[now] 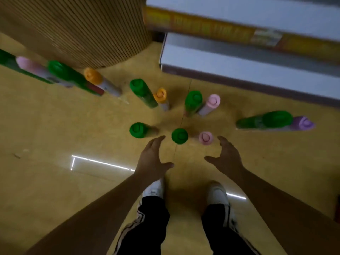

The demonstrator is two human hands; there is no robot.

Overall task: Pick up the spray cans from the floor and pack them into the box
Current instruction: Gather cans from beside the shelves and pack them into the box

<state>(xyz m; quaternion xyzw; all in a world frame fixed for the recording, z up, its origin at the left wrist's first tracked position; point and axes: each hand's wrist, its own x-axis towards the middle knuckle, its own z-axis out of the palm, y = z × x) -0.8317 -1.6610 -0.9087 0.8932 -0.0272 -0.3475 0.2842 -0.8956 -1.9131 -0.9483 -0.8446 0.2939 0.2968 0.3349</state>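
Note:
Several spray cans stand upright on the tan floor, with green, orange, pink and purple caps. Nearest me are a green-capped can (179, 136), a pink-capped can (206, 138) and another green one (137, 130). My left hand (153, 157) hovers open just left of and below the near green can, fingers spread, holding nothing. Spread the same way, my right hand (225, 156) is open beside the pink can and touches nothing. More cans stand farther off: a green and orange pair (147, 93), a green and pink pair (201, 103), and a green and purple pair (277, 120). No box shows.
A ribbed wooden column (82, 30) rises at the back left. White shelving (248, 57) with yellow packages (202, 26) runs along the back right. More cans (60, 74) stand at the far left. My two white shoes (218, 194) stand just behind my hands.

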